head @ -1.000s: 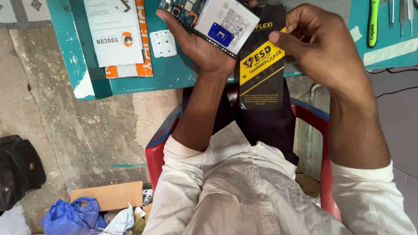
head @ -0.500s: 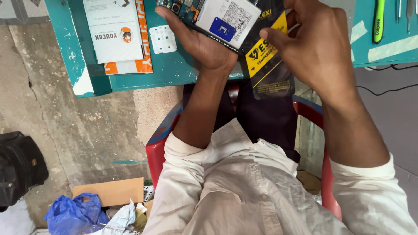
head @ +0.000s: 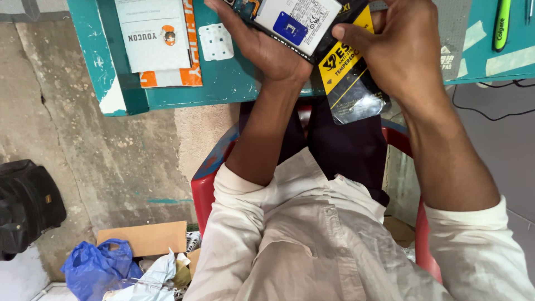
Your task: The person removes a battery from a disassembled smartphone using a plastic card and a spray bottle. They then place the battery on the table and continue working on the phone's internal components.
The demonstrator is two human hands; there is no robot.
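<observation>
Teal paint covers the worn table point(head: 234, 89) along the top of my view, with cracked concrete floor point(head: 111, 156) below it and a red plastic chair point(head: 209, 178) under the seated body.

I see my left hand point(head: 262, 47) palm-up over the table edge, fingers spread and cupped under an opened phone point(head: 295, 22), whose back is off so the white battery with a blue patch faces up. The fingers wrap the phone's far side; the thumb side is hidden beneath it.

My right hand point(head: 404, 50) curls in from the other side, thumb pressed on the phone's lower corner, the other fingers closed narrowly over a black and yellow packet point(head: 348, 72). That packet slants down from under the phone, its clear lower end hanging past the table edge above the dark trousers.

On the table to the left lie a white box point(head: 156, 36) on an orange one, and a small white sheet point(head: 216, 42). A green tube point(head: 501, 25) lies far right. A black bag point(head: 28, 203), a cardboard piece point(head: 145, 237) and a blue plastic bag point(head: 97, 270) sit on the floor.
</observation>
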